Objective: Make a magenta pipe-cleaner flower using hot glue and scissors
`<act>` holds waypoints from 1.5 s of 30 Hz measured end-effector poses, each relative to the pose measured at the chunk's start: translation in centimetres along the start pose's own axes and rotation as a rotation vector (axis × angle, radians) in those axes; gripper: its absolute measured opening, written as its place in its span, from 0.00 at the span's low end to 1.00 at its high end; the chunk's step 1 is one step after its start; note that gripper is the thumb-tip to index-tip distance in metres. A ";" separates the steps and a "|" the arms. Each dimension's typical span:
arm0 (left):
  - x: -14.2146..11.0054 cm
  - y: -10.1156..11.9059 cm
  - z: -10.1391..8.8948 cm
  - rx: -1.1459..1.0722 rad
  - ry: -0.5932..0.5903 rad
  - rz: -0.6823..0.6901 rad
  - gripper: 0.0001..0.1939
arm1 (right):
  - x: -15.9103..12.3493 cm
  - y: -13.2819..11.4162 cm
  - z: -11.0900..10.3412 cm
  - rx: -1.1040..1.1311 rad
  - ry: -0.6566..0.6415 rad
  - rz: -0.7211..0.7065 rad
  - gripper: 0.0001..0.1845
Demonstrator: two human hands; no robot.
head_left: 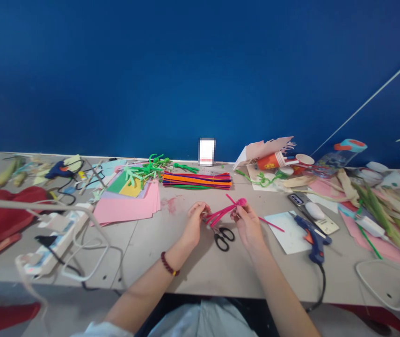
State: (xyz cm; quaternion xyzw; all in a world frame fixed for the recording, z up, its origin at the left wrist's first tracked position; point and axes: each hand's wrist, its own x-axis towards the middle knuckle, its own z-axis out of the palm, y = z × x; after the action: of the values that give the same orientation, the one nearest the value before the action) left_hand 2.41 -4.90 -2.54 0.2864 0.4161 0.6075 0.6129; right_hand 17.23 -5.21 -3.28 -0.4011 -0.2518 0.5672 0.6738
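We have both hands nearly closed: the left hand [195,222] seems to pinch the left ends of the pink fuzzy stems [221,214], though its fingertips are partly hidden, while the right hand [247,223] grips them just below the pink coiled knot [242,202]. The stems stretch between our hands above the counter [171,267], one length sticking out right. To work them well, we'd keep the right pinch close under the knot so it can't unwind, and guide each strand with light, even left-hand tension, bending gradually to avoid kinks. The black-handled scissors [222,242] sit just below, blades partly hidden near the left fingers, so we'd mind their points.
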 end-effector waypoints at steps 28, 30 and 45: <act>2.5 1.0 -1.2 -0.071 0.133 -0.200 0.13 | -0.8 -5.5 1.8 -0.228 -0.167 -0.068 0.12; 2.7 1.5 -1.1 0.035 0.055 -0.222 0.13 | -0.8 -5.9 2.4 -0.292 -0.181 -0.095 0.12; 5.1 1.0 -4.6 0.924 -0.147 0.558 0.18 | 2.0 -1.3 1.7 -0.118 -0.103 0.140 0.15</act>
State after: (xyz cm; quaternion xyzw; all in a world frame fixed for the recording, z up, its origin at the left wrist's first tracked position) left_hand -2.46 -0.54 -4.79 0.6673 0.5041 0.4794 0.2660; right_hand 17.05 -2.91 -1.54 -0.4270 -0.2902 0.6170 0.5940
